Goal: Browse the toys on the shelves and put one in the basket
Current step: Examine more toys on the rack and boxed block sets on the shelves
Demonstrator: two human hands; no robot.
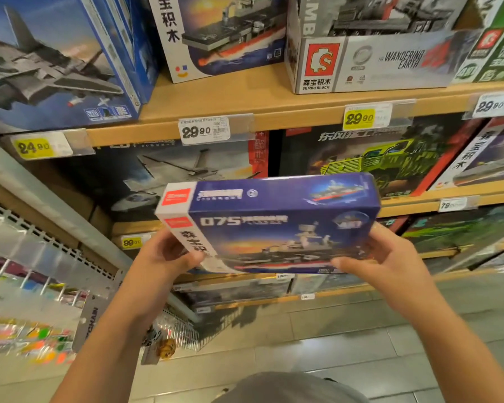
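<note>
- Near the shelves, a blue toy box sits tilted, held off them.
- Left hand grips its left end.
- Right hand grips its right end, thumb on front.

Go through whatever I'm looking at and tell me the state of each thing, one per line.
075 warship block box: sealed, off the shelf, tilted, held in both hands.
Left hand: grips the box's left end.
Right hand: grips the box's right end.
Wandering Earth box: standing on the top shelf.
Green truck box: standing on the shelf below.
Basket: not in view.
</note>
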